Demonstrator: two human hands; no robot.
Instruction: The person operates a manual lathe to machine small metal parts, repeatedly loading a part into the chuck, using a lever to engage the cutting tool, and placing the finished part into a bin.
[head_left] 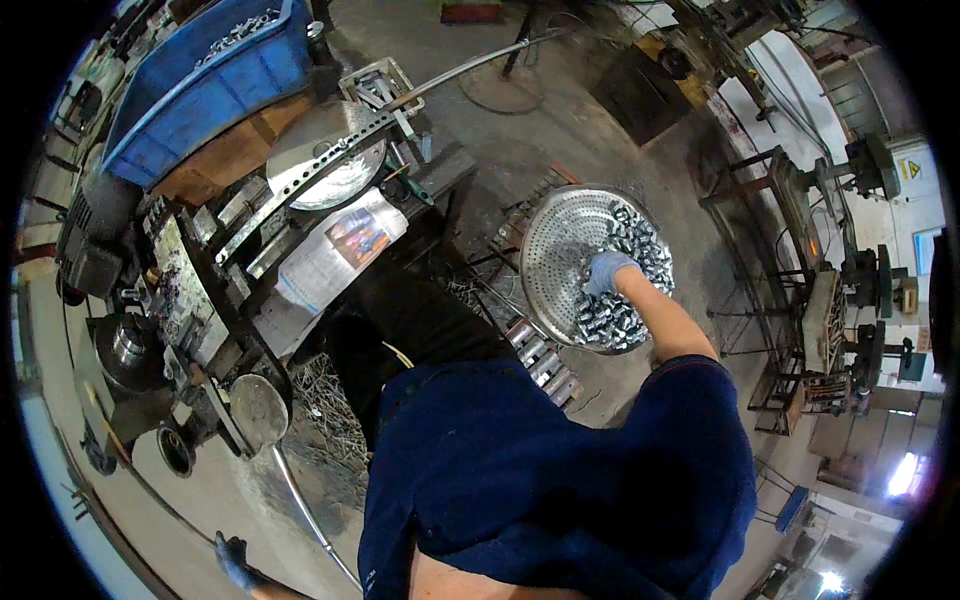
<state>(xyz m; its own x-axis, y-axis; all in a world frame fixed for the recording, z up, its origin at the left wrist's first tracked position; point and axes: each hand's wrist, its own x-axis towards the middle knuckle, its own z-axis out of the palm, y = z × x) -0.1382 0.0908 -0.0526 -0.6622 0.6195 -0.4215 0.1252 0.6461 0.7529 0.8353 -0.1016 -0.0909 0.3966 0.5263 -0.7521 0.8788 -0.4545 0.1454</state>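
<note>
My right hand [607,272], in a light blue-grey glove, reaches into a round perforated metal bowl [556,240] at right of centre. Its fingers curl down at the edge of a heap of small shiny metal parts [640,255]; whatever lies between them is hidden. Far off at the lower left, my left hand [235,562], in a darker glove, closes at the lower end of a long thin curved rod [160,492]. That rod slants up toward the machine on the left.
A cluttered workbench with a metal disc [340,185] and a newspaper [345,250] stands left of centre. Behind it sits a blue bin [210,105] of metal parts. Metal rollers [543,362] lie below the bowl. Machine stands [780,215] line the right side.
</note>
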